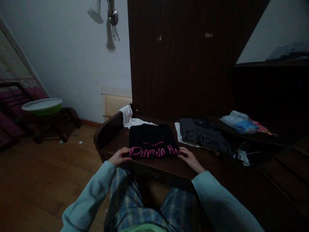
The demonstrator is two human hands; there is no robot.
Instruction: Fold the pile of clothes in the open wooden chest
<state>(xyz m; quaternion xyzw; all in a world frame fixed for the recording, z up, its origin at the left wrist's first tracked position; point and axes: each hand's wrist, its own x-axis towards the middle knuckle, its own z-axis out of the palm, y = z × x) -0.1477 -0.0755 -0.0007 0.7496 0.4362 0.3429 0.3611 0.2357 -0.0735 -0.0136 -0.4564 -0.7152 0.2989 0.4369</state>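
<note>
A folded black T-shirt with pink lettering lies flat on the dark wooden dresser top in front of me. My left hand pinches its near left corner between thumb and fingers. At the near right corner, my right hand has its fingers closed on the cloth in the same way. To the right rests a folded dark grey T-shirt with black lettering, on top of some white cloth. Another white cloth drapes over the dresser's left side and runs behind the black T-shirt.
Plastic packaging sits on a dark shelf at the right. Below the black T-shirt is a drawer handle. A green basin with a pale lid stands on a chair at the left. A wall lamp hangs above.
</note>
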